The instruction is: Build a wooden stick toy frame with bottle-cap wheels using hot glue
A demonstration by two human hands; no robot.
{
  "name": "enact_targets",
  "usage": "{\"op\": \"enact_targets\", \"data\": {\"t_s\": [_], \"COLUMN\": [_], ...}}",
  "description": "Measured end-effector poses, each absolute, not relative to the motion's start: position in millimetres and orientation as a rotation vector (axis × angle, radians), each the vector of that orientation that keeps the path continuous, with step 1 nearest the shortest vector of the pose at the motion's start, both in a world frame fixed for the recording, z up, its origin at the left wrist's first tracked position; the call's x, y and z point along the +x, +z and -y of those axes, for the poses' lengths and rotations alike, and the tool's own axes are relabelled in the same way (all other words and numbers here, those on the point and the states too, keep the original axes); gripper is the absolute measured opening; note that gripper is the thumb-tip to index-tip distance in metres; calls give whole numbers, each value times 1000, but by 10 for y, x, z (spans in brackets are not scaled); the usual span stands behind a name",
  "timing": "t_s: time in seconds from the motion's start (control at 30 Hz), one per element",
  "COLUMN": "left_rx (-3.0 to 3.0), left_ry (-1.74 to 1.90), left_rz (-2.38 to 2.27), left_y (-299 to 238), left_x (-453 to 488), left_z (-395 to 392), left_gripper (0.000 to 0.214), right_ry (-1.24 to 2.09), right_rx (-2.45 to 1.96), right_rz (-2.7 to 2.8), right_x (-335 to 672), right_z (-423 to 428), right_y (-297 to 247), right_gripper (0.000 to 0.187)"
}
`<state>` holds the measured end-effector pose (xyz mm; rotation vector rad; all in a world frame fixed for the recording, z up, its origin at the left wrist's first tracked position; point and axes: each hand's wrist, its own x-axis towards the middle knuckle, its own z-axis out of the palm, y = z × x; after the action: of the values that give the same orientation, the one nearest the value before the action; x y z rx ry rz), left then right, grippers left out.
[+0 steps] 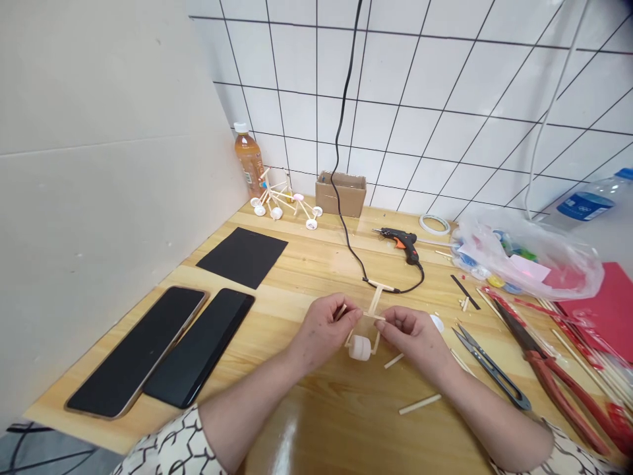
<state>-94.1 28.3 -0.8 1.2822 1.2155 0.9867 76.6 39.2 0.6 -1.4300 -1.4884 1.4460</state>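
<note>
Between my two hands is a small model frame of thin wooden sticks (376, 300), with a T-shaped end pointing away from me. A pair of white bottle-cap wheels (360, 348) sits at its near end. My left hand (326, 330) pinches the frame's left side with thumb and forefinger. On the other side, my right hand (410, 336) pinches the end of the crosspiece, fingers curled. The fingertips hide parts of the joints. Loose cut sticks (419, 404) lie near my right wrist, and a white cap (437, 322) is partly behind that hand.
Thread snips (492, 369) and red-handled pliers (544, 369) lie at right. A glue gun (400, 243) with a black cord rests beyond my hands. Two phones (198, 349), black sheet (242, 256), finished stick models (277, 198), bottle (248, 158), cardboard box (341, 196) and plastic bag (568, 257) stand around.
</note>
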Motion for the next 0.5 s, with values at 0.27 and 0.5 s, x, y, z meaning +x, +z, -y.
{"op": "enact_targets", "data": {"t_s": [0.27,0.5], "left_rx": [1286,1318], "left_ry": [978,942], "left_rz": [-1162,-1176], "left_y": [-2,-19], "left_x": [-917,-885], "left_z": [-260,-244], "left_gripper": [20,20], "right_ry": [1499,1544], "right_rx": [-1302,-1242], "right_rz": [1372,1285], "right_x": [766,744], "right_z": [-399,-357], "right_y": [-47,-116], "right_gripper": [33,29]}}
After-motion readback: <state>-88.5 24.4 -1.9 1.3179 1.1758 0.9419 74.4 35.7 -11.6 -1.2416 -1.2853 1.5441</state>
